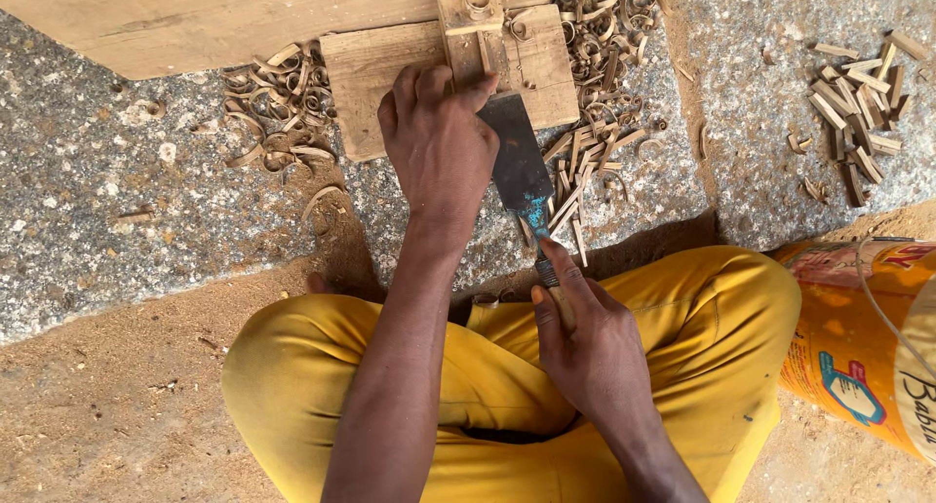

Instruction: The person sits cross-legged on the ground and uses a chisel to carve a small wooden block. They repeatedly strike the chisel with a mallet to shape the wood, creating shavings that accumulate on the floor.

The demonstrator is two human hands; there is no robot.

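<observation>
A flat wooden block (pixel 390 69) is seen lying near the far edge of a speckled stone slab (pixel 117 201), with a smaller upright wooden piece (pixel 472 20) set on top of it. The left hand (pixel 437 142) is pressed palm-down on the block, fingers curled narrow against the small piece, thumb touching the blade of a wide chisel (pixel 517 162). The chisel's dark blade is laid at the block's near right corner, its tip hidden by the hand. Its handle is gripped by the right hand (pixel 585 342), closed around it with the forefinger stretched along the shaft, above a crossed leg in yellow trousers (pixel 702 308). Curled wood shavings (pixel 278 108) are scattered around the block, and a pile of cut sticks (pixel 858 103) lies toward the slab's right edge. An orange bucket (pixel 848 347) stands beside the right knee
</observation>
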